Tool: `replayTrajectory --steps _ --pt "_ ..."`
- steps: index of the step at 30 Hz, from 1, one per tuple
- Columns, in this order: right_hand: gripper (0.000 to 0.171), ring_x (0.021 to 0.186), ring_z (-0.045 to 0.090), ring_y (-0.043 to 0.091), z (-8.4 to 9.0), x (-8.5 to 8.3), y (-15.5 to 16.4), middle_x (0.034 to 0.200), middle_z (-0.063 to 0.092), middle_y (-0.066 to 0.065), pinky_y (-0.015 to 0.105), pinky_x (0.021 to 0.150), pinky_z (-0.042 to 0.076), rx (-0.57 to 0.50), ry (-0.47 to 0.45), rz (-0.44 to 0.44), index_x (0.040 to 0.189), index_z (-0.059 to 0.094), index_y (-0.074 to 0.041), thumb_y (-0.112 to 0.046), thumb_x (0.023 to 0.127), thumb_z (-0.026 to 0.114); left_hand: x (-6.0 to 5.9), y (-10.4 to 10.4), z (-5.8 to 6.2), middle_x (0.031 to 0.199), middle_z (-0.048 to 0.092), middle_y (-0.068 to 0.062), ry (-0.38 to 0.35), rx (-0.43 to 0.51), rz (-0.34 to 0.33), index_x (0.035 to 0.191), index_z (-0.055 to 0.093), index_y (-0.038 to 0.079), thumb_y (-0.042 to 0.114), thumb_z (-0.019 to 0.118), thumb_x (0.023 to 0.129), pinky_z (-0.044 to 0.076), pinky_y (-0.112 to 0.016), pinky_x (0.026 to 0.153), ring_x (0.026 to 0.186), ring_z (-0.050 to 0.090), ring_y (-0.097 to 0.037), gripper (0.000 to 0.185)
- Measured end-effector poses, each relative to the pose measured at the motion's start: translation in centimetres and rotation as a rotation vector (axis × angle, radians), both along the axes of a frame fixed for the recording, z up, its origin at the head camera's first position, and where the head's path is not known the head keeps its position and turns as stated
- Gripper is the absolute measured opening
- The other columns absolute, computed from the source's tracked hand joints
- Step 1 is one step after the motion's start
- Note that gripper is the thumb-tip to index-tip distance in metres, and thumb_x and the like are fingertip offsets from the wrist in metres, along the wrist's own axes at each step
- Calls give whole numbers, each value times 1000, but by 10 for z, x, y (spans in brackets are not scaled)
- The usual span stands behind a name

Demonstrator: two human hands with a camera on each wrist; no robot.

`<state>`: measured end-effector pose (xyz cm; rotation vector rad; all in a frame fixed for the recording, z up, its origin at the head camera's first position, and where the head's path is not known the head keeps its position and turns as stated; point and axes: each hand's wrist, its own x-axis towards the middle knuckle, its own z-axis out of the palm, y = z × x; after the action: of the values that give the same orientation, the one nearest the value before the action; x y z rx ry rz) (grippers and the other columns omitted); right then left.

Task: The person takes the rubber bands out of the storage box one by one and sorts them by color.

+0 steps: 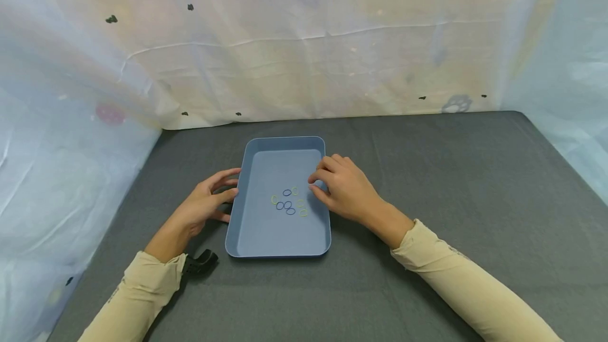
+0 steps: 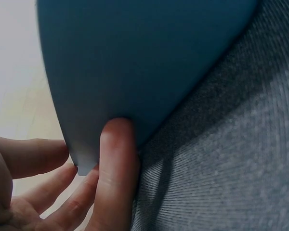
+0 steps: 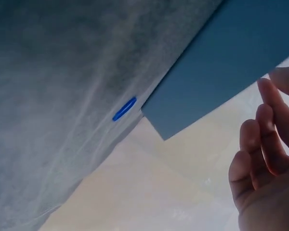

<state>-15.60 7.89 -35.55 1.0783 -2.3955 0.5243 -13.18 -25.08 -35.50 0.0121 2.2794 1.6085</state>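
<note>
Now the left hand [image 1: 204,205] is steadying the tray [image 1: 252,226] mid-worktop, thumb pressing its left wall, while the right hand [image 1: 344,189], fingers curled yet empty, is hovering over the bands [image 1: 288,202]; best pinching one lightly.

This looks like a staged recording booth rather than a home or shop; pale, creased sheeting [image 1: 304,51] hangs as a backdrop beyond the fingertips and closes in on both outer sides of the hands, dotted with small dark marks and faint stains; under the fingers lies a dark grey felt-like table cover [image 1: 451,183], plain and taut; a small black clip [image 1: 201,262] sits back by the left wrist, behind the fingers.
</note>
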Motion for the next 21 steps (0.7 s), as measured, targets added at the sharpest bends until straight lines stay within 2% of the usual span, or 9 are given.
replayTrajectory --steps 9,16,21 --pt "7 86 53 17 -3 -1 -25 91 60 -2 32 75 43 68 -55 49 93 77 -16 -22 91 73 0 0 -1 156 34 -20 8 6 -4 157 30 21 20 55 104 62 -44 70 118 58 -36 58" --pt "12 89 54 17 -3 -5 -38 93 62 -2 36 85 46 98 -191 31 98 79 -18 -27 91 74 0 1 -2 156 35 -20 4 5 5 157 31 23 20 55 104 62 -45 70 117 58 -35 58" --pt "12 88 54 16 -2 -10 -45 93 63 -3 35 85 46 123 -286 12 98 79 -19 -27 90 74 1 1 -3 156 36 -20 5 7 8 156 31 22 19 56 103 62 -45 70 116 60 -33 58"
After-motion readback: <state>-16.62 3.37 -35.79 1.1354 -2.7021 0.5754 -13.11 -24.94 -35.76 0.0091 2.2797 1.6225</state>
